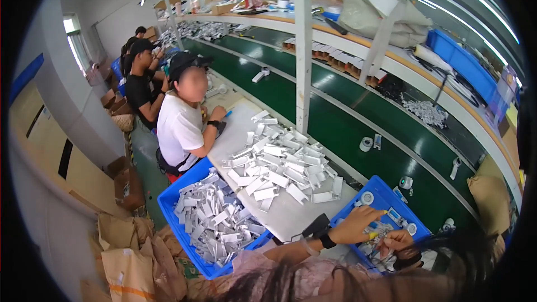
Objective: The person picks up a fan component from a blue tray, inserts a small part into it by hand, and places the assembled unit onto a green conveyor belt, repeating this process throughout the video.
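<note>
My left hand (358, 226) reaches over a blue bin (342, 219) at the lower right, with yellow covers on its fingertips. Its index finger points right and its thumb sits lower; whitish bits show between them, too small to name. Close beside it, my right hand (396, 241) has its fingers bent together at the tips; what they pinch is not clear. Inside the bin lie white round-headed devices (366, 198), some with blue and clear parts. Dark hair covers part of the view below my hands.
White plastic housings (279, 162) are heaped on the table (268, 218); more fill a blue crate (168, 198) at its left edge. Beyond runs a green conveyor (335, 123) carrying white devices. A post (302, 50) supports the shelf. A co-worker in white (182, 117) sits farther along.
</note>
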A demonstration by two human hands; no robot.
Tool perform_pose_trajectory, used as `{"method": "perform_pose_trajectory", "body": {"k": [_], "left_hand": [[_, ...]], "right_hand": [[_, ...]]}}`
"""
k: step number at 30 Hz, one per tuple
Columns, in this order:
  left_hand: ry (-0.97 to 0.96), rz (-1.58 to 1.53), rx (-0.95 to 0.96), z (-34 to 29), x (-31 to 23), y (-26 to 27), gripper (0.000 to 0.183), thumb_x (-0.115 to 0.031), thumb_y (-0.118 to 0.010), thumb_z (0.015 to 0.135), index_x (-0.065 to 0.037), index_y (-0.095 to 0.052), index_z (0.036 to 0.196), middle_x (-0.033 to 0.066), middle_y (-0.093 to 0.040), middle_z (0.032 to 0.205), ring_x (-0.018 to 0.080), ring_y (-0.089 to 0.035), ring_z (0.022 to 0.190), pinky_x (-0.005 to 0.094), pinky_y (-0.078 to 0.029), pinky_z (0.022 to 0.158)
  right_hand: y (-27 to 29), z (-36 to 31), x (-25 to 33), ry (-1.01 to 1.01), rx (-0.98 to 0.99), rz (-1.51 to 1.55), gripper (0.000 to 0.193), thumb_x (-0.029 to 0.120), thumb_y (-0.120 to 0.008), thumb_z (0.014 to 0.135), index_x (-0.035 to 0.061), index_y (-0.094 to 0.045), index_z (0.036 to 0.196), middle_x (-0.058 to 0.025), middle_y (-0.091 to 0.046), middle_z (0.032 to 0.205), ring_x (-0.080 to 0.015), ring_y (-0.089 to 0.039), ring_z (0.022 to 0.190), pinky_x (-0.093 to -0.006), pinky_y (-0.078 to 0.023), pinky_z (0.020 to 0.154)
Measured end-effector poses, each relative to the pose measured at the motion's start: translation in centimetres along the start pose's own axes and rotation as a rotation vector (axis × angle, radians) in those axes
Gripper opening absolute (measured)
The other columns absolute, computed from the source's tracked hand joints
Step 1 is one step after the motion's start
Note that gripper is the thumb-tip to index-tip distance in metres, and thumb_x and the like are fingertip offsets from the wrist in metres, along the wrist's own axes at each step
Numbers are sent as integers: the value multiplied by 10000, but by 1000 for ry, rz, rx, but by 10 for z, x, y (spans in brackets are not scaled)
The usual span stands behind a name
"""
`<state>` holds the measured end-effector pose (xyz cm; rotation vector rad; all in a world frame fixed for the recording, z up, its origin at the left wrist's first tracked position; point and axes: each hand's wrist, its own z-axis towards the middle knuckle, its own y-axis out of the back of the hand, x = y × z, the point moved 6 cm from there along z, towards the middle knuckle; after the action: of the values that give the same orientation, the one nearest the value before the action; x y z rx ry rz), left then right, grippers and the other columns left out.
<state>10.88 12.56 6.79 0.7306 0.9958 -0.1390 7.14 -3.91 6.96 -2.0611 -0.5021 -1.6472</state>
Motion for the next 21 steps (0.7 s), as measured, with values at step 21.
{"method": "perform_pose_trajectory", "body": {"k": [21], "left_hand": [[447, -543, 38, -4, 19, -41, 500, -43, -594, 886, -7, -372, 1333, 117, -601, 1050, 144, -630, 728, 297, -531, 621]], "right_hand": [[2, -39, 3, 400, -927, -712, 178, 90, -750, 767, 47, -657, 912, -70, -633, 735, -211, -599, 669, -311, -446, 581]]}}
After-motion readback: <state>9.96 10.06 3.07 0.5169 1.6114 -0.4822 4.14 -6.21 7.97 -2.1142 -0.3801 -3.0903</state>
